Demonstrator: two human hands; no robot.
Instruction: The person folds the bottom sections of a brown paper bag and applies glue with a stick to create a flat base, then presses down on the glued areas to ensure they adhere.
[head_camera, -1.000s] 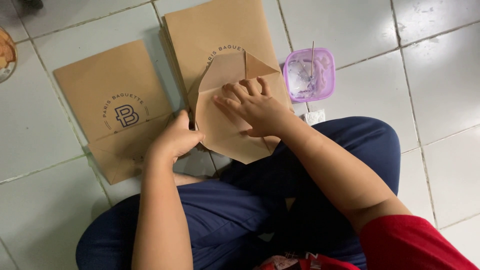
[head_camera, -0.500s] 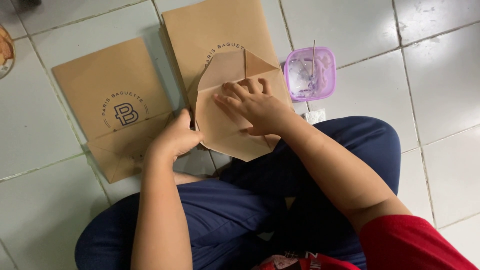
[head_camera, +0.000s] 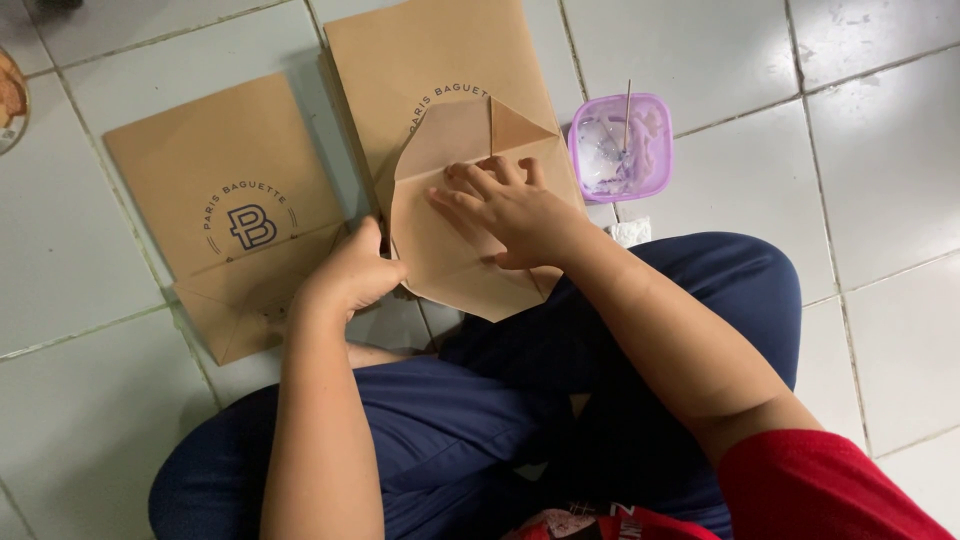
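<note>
Brown paper bag under both hands, round logo upper edge

The brown paper bag lies flat on the white tiled floor, its printed face up, with its bottom end toward the person's lap. That end is opened and folded into a hexagon-like base of plain brown paper, with two triangular flaps meeting at a centre crease near the top. The right hand lies flat on this folded base, fingers spread, pressing it down. The left hand touches the base's left edge, thumb raised against it.
</note>
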